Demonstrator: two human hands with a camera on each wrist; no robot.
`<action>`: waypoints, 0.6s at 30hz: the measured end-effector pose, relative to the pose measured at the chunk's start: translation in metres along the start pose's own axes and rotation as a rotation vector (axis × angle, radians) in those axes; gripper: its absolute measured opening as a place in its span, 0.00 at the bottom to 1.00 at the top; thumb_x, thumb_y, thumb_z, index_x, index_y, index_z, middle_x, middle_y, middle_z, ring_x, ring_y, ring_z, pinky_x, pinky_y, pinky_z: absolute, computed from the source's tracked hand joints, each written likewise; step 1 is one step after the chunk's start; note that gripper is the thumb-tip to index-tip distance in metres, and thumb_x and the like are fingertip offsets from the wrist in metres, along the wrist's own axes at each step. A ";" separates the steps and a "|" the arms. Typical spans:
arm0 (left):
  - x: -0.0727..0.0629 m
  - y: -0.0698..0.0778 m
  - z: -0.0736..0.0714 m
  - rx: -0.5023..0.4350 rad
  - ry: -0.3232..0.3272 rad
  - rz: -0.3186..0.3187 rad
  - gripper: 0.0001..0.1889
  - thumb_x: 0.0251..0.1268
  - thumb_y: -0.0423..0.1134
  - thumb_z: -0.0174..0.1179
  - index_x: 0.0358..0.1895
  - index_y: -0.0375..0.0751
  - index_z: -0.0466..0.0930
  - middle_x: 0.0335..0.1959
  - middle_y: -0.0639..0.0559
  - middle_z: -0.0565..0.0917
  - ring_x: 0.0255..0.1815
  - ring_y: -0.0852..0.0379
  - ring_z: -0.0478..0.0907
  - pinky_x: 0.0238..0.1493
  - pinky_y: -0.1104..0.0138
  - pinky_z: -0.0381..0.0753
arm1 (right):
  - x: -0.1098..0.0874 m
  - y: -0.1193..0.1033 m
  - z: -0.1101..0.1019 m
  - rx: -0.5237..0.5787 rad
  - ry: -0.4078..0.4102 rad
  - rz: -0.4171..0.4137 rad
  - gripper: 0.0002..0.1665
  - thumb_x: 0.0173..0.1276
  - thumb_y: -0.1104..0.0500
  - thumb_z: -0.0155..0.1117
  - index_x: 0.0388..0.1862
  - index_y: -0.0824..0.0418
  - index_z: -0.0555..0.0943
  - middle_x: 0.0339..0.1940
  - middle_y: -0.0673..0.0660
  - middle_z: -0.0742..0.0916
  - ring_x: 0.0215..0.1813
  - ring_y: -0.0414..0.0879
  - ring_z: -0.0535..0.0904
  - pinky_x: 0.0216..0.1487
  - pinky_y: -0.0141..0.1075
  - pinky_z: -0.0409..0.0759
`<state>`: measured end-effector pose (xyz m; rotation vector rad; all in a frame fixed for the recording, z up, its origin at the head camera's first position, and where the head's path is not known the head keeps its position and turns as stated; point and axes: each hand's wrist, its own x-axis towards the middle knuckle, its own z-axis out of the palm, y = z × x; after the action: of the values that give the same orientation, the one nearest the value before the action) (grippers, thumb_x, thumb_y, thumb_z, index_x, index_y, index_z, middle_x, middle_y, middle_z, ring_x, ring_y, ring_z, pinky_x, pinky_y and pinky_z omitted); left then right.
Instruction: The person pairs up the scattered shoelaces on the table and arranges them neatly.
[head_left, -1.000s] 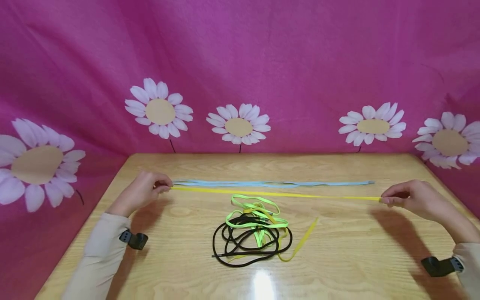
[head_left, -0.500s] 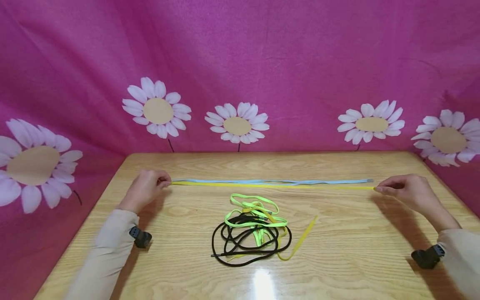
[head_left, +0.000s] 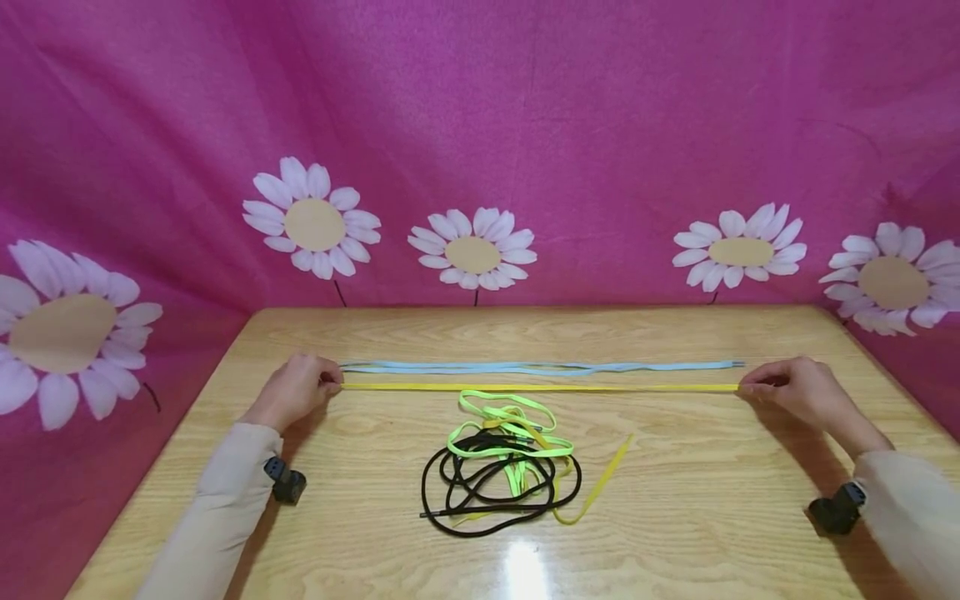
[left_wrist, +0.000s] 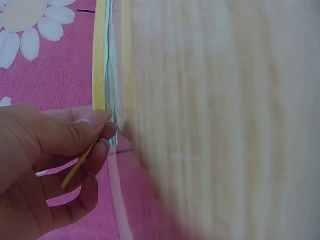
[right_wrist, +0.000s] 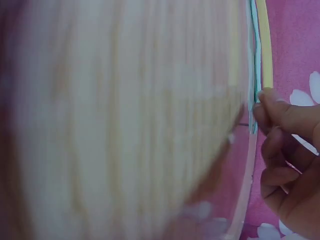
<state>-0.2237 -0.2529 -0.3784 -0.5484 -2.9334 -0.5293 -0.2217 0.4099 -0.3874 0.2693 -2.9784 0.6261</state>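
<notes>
A flat yellow shoelace (head_left: 540, 387) runs straight from one hand to the other across the table. My left hand (head_left: 298, 387) pinches its left end between thumb and forefinger; in the left wrist view a short yellow tail (left_wrist: 77, 167) sticks out past the fingers. At the right end, my right hand (head_left: 795, 393) pinches the lace the same way, as the right wrist view shows with the thumb (right_wrist: 280, 107) on the yellow band. Just behind it, a light blue shoelace (head_left: 480, 367) lies lengthwise on the table in roughly parallel strands.
Nearer the front of the wooden table (head_left: 337, 533) lies a loose pile: a black round lace (head_left: 495, 504), a neon green lace (head_left: 510, 450) and another yellow lace (head_left: 607, 479) trailing right. A pink cloth (head_left: 600, 125) with daisies hangs behind and beside the table.
Both hands, holding the yellow lace, first moved back toward the blue lace, then slightly forward again. The right hand has also shifted left. The pile lies as before.
</notes>
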 end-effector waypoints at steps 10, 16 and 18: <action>-0.011 0.000 -0.002 -0.010 -0.018 -0.005 0.06 0.53 0.26 0.69 0.25 0.40 0.85 0.26 0.52 0.82 0.30 0.55 0.77 0.36 0.59 0.77 | -0.006 0.012 0.004 -0.043 0.030 -0.086 0.04 0.56 0.59 0.74 0.28 0.59 0.88 0.27 0.53 0.87 0.29 0.25 0.71 0.29 0.31 0.71; -0.023 0.003 -0.005 -0.022 -0.054 0.013 0.05 0.52 0.27 0.69 0.25 0.40 0.85 0.24 0.54 0.82 0.28 0.59 0.76 0.34 0.62 0.76 | -0.019 0.015 -0.001 -0.048 -0.021 -0.065 0.04 0.56 0.58 0.74 0.28 0.57 0.87 0.28 0.51 0.87 0.31 0.24 0.71 0.32 0.30 0.71; -0.027 0.003 -0.006 -0.023 -0.071 0.033 0.06 0.52 0.26 0.69 0.25 0.40 0.85 0.24 0.55 0.83 0.27 0.60 0.76 0.32 0.63 0.77 | -0.024 0.015 -0.002 -0.047 -0.038 -0.064 0.03 0.56 0.59 0.74 0.28 0.57 0.87 0.28 0.51 0.87 0.31 0.24 0.71 0.31 0.29 0.71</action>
<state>-0.1974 -0.2609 -0.3763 -0.6294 -2.9824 -0.5522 -0.2010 0.4281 -0.3945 0.3759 -3.0019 0.5500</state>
